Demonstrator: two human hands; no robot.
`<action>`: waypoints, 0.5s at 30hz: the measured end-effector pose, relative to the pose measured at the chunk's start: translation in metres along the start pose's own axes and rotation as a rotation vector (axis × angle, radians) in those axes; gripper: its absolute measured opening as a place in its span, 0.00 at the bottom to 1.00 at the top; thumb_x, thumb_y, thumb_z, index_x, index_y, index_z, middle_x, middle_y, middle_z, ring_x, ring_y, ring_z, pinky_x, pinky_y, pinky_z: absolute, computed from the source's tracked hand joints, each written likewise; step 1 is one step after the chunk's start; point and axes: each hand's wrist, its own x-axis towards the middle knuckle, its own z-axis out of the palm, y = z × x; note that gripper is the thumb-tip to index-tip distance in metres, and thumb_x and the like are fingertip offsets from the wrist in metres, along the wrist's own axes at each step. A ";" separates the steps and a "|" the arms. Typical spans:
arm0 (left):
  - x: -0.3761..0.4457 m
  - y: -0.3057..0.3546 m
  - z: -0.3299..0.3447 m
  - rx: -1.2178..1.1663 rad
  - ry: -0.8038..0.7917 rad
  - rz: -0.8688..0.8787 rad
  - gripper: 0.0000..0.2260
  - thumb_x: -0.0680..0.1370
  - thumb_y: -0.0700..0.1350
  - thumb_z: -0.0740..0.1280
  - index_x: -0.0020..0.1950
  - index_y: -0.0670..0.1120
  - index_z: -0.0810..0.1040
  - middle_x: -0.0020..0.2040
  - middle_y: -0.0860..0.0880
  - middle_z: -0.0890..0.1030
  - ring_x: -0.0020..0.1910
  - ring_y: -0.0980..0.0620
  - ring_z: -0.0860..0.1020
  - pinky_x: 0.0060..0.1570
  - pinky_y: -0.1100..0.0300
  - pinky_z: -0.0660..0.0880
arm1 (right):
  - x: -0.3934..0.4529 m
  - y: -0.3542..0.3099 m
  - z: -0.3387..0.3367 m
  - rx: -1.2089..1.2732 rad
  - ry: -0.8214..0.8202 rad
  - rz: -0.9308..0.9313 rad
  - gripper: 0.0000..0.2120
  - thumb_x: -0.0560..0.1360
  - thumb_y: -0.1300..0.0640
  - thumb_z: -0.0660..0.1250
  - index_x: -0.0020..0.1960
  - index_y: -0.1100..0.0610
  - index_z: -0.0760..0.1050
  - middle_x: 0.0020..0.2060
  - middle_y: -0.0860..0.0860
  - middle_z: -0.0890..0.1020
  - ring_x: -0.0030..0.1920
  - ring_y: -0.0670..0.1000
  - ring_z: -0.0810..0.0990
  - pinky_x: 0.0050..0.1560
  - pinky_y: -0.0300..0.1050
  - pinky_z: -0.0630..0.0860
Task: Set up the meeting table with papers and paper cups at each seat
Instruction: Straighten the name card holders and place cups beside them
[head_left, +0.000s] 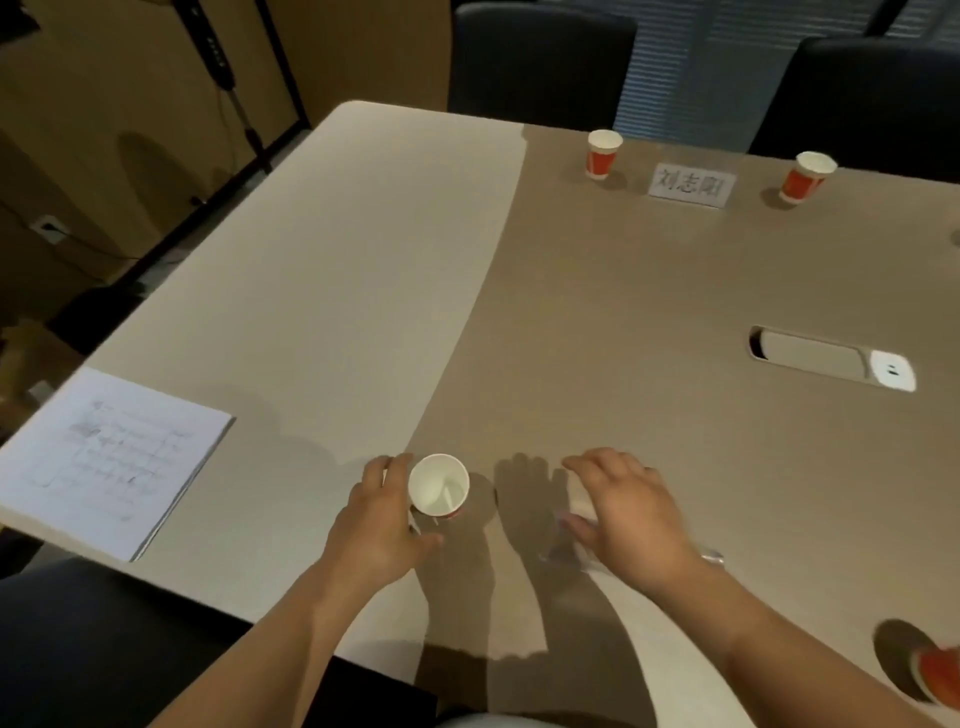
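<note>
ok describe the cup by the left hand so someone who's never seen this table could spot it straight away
Start at the near edge of the long meeting table, right of the printed paper. The paper cup stands upright there beside the left hand, whose fingers sit against its side. Unlike the two red cups at the far edge, it is seen from above, showing its white empty inside.

I stand at a long bench (597, 291) whose top is pale on its left part and tan on its right, with a curved line between the two tones. A cable hatch (831, 358) is set into the tan part. Across from me two dark chairs (540, 62) are pushed up to the far edge, in front of window blinds (711, 57). To my left is a tan wall (104, 104), with a black stand (244, 104) before it.
</note>
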 end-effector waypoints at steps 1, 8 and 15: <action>0.006 0.003 0.002 0.034 -0.011 0.012 0.44 0.66 0.55 0.76 0.75 0.52 0.56 0.73 0.49 0.60 0.68 0.44 0.69 0.60 0.49 0.75 | -0.007 0.009 0.001 -0.054 -0.101 0.070 0.30 0.70 0.42 0.69 0.69 0.48 0.68 0.64 0.50 0.74 0.64 0.56 0.73 0.61 0.52 0.71; 0.039 0.026 0.023 0.251 -0.004 0.044 0.45 0.62 0.66 0.73 0.73 0.53 0.58 0.68 0.48 0.64 0.65 0.43 0.68 0.55 0.49 0.75 | -0.020 0.023 0.030 -0.137 -0.386 0.245 0.26 0.73 0.50 0.69 0.69 0.51 0.66 0.61 0.53 0.75 0.62 0.58 0.73 0.60 0.53 0.70; 0.060 0.017 0.027 0.317 -0.030 0.272 0.30 0.71 0.41 0.71 0.71 0.55 0.66 0.70 0.51 0.67 0.67 0.45 0.66 0.62 0.53 0.72 | -0.022 0.029 0.040 -0.161 -0.364 0.245 0.24 0.75 0.53 0.66 0.69 0.52 0.66 0.62 0.53 0.75 0.62 0.58 0.74 0.60 0.53 0.70</action>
